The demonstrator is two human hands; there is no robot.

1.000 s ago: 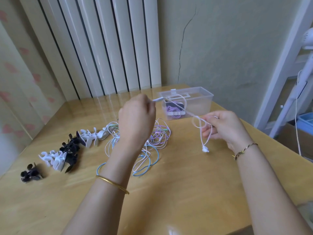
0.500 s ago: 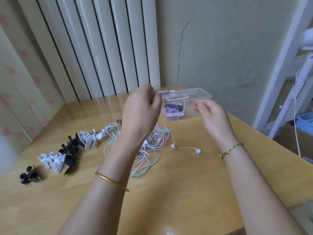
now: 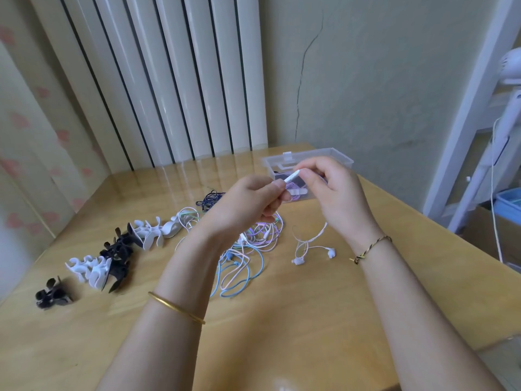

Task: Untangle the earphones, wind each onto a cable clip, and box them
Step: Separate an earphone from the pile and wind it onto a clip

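Both hands are raised over the wooden table (image 3: pixel 282 320), pinching the plug end of a white earphone (image 3: pixel 291 176) between them. My left hand (image 3: pixel 248 204) grips it from the left, my right hand (image 3: pixel 332 193) from the right. Its thin cord (image 3: pixel 310 241) hangs down to two earbuds (image 3: pixel 331 253) lying on the table. A tangle of blue, pink and purple earphones (image 3: pixel 248 249) lies under my left hand. A row of white and black cable clips (image 3: pixel 112 258) runs along the left. The clear plastic box (image 3: pixel 338 156) stands behind my hands with wound earphones inside.
A dark blue cable (image 3: pixel 211 199) lies behind the tangle. One black clip (image 3: pixel 50 294) sits apart at the far left. White vertical panels and a cracked wall stand behind the table. A white frame and a blue bin (image 3: pixel 507 204) are to the right.
My right hand let go of the cord loop, so the earbuds dropped onto the table. It then came up to meet my left hand at the plug.
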